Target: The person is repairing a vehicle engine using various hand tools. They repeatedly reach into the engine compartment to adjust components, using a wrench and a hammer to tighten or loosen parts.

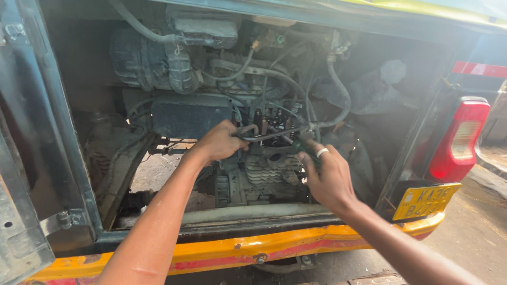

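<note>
Presently both hands work inside the open rear engine bay, over the finned engine block (266, 171), taken as landmark. Left hand (221, 142), above and left of the block, has its grip closed round the looped end of a dark hose (264, 136) that runs right across the top of the block. Right hand (328, 177), just right of the block and wearing a ring, has its grip wrapped round a dark green tool handle (298, 145) whose tip meets the hose; what the tip is doing there cannot be told.

Above the block hang several cables and a grey pipe (340, 97); an air box (193, 117) sits up and left of it. Below runs the yellow bumper (264, 248); well to the right is the red tail lamp (457, 140).

Risks, as judged:
- tool may slip off the hose and strike the fins or knuckles, since both hands pull in a cramped space
- hose may kink or tear if forced at the loop
- neighbouring cables may snag on either wrist
- surfaces look oily, so either grip could let go
</note>
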